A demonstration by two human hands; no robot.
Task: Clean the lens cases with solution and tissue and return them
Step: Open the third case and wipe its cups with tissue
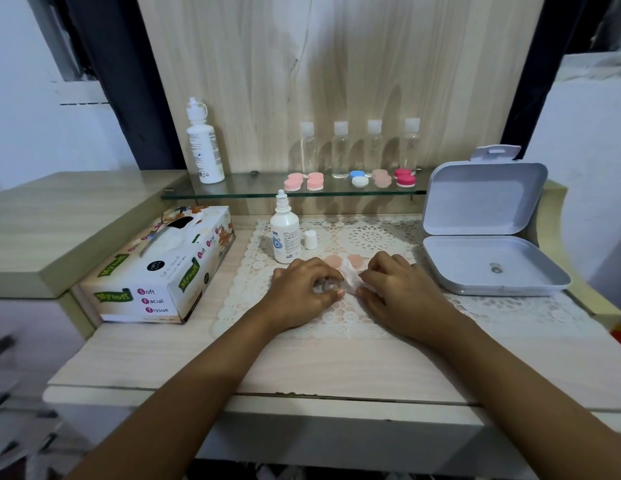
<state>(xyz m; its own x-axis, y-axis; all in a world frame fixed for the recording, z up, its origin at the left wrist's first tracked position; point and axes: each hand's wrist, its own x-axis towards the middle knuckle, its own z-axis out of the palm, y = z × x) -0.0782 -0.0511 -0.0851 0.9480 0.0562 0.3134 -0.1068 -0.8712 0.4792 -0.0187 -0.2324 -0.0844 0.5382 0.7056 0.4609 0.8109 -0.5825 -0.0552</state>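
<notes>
My left hand (302, 289) grips a clear lens case (328, 285) low over the lace mat (337, 317). My right hand (395, 287) pinches a crumpled white tissue (352, 278) against the case. Two peach lens-case caps (343, 261) lie on the mat just behind my hands. An uncapped solution bottle (285, 233) stands at the mat's back left, its white cap (311, 240) beside it. More lens cases, pink (304, 181), blue and white (358, 178), peach (382, 177) and red (404, 177), sit on the glass shelf (253, 190).
A tissue box (156, 271) lies to the left of the mat. An open grey plastic box (489, 237) stands at the right. A tall white bottle (203, 143) and several clear small bottles (357, 147) stand on the shelf against the wooden back panel.
</notes>
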